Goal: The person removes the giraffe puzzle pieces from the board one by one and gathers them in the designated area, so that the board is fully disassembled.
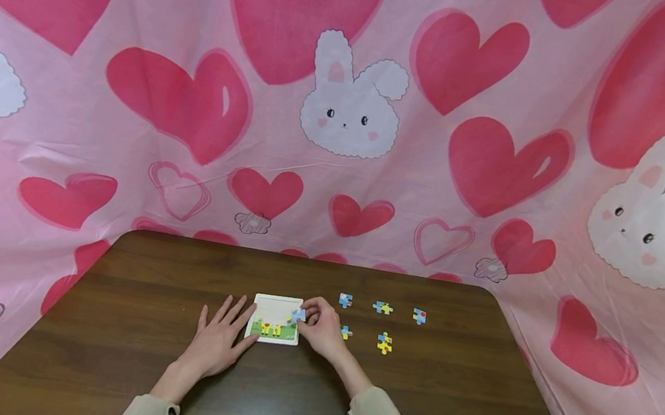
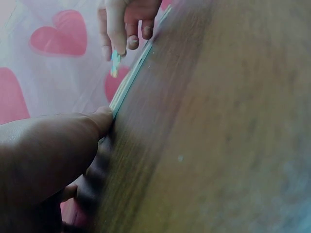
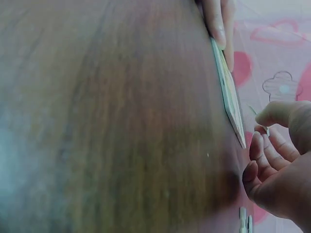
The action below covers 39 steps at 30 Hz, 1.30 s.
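Right hand (image 1: 322, 331) pinches blue piece (image 1: 298, 315) over puzzle tray (image 1: 277, 304); left hand (image 1: 219, 342) steadies tray

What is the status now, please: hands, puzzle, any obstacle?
Left hand flat, steadying puzzle tray. Right hand pinches blue piece at tray's right edge. Five loose pieces lie right of it; nothing in the way.

Left hand (image 1: 218, 342) flat, palm down, fingers (image 1: 235, 313) straight and spread, thumb tip (image 2: 103, 118) pressed sideways. Right hand (image 1: 321, 329) just to the right of it, fingers (image 3: 262, 155) curled inward, thumb and forefinger pinched together at the tips. Both forearms in pale sleeves, angled inward from below.
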Each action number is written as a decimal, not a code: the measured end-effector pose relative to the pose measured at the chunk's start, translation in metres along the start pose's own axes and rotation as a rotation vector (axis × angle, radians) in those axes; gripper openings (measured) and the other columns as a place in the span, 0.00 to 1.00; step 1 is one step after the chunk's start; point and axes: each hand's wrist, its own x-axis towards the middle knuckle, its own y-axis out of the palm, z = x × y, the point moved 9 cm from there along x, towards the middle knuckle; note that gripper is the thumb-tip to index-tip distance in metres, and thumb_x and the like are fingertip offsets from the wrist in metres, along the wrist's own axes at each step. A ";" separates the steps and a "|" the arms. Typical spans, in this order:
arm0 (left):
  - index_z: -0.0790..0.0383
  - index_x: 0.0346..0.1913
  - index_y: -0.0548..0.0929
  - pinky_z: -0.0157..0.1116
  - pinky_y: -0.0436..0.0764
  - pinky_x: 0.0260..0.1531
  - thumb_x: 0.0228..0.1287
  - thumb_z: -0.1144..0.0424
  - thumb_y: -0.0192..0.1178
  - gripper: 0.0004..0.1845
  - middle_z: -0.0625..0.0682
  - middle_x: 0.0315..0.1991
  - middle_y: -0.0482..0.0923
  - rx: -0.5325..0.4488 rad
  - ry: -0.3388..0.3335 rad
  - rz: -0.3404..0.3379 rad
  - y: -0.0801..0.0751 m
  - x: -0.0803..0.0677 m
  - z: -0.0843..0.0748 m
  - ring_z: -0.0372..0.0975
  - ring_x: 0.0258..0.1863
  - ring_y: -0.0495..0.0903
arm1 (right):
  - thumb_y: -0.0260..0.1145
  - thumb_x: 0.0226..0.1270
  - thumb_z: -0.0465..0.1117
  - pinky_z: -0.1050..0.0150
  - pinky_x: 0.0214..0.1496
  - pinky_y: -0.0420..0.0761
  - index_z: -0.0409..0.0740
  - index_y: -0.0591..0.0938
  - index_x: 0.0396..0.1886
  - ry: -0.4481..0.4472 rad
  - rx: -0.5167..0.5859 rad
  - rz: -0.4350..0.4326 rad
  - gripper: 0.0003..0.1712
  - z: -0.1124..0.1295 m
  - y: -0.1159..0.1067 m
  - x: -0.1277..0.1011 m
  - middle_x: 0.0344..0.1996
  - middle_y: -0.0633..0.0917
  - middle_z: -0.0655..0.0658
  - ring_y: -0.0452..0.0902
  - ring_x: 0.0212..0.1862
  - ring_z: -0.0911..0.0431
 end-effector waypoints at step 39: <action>0.56 0.86 0.68 0.80 0.44 0.79 0.82 0.43 0.61 0.38 0.63 0.88 0.60 -0.019 -0.005 0.011 0.001 -0.001 0.000 0.64 0.89 0.53 | 0.74 0.64 0.22 0.73 0.38 0.77 0.25 0.81 0.52 0.187 0.160 -0.179 0.18 -0.036 -0.096 -0.034 0.38 0.87 0.33 0.76 0.34 0.62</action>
